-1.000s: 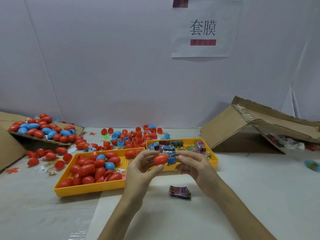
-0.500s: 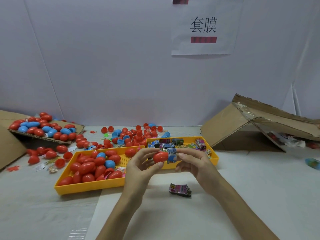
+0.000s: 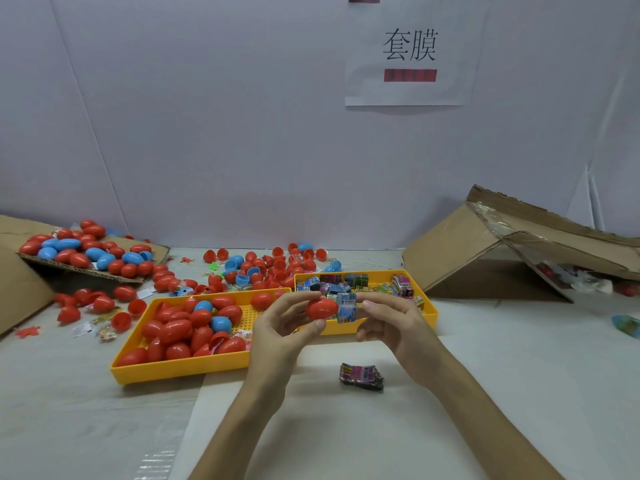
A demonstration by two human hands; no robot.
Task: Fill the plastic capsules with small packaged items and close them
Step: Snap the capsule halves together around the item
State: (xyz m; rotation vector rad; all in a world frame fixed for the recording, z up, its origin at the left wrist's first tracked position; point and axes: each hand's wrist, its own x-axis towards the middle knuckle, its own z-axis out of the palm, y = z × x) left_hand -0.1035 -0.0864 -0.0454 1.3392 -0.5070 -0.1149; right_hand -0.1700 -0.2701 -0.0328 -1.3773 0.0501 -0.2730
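One cardboard box [image 3: 485, 258]: lies tipped open, well off to the right of the right hand [image 3: 398, 327].
Left tray [image 3: 180, 370]: yellow, just left of the left hand [image 3: 277, 334] and reaching behind it, heaped with red and blue capsules.
Right tray [image 3: 429, 306]: yellow, just behind both hands, stocked with packaged items.
Loose capsules [image 3: 263, 268]: scattered beyond the trays, well past our hands.
Left hand: thumb and fingers curled round the red capsule [image 3: 322, 308], holding it up in front of the trays.
Right hand: fingertips pinching the small packet [image 3: 347, 308], just right of the left hand.
Red capsule: between our two hands, in the left hand's grip, its right end toward the packet. We judge the filling step is in hand; nothing shows it closed.
Spare packet [image 3: 362, 375]: flat on the table [image 3: 519, 375], below and between our wrists, touched by neither hand.
Small packet: touching the capsule's right end; we cannot tell whether its edge is already inside. Next, we judge, it must be pushed fully in so no corner sticks out, then the capsule closed over it.
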